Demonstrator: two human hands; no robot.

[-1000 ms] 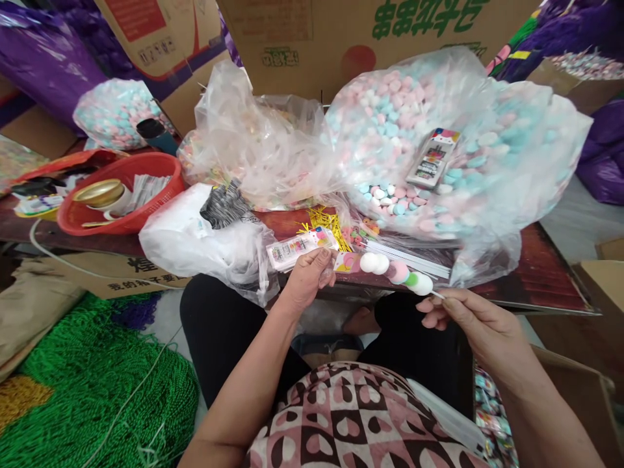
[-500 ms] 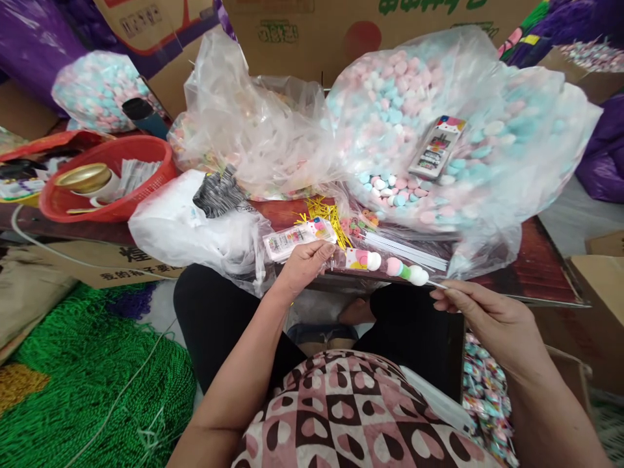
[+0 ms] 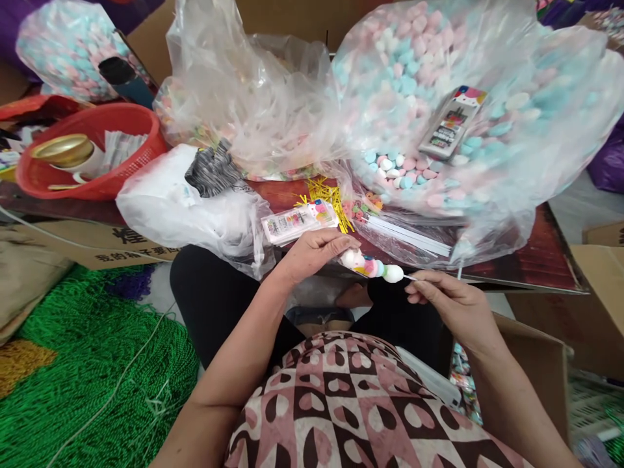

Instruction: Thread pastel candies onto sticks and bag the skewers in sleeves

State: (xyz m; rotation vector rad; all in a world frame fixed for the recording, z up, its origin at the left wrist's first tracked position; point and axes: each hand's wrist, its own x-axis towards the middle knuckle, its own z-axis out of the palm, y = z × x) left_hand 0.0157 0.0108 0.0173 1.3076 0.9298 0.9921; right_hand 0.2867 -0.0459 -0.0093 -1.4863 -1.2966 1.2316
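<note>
My left hand pinches a small clear printed plastic bag, thumb against fingers. Inside the bag, at least in part, lies a marshmallow skewer with white, pink, blue and green pieces. Its thin white stick sticks out to the right, and my right hand has the end between thumb and fingers. Just beyond my left hand rests a stack of printed bags. Gold twist ties lie behind it. A bundle of white sticks sits in clear plastic to the right.
Large clear bags of marshmallows fill the table's back right, with a printed pack on top. A red basket with a gold bowl stands left. Green strands cover the floor; an open carton is at right.
The skewer has moved left, deeper into the bag, so its far marshmallow is now at my left fingers. My right hand has moved left too. The view has tipped slightly downward.
</note>
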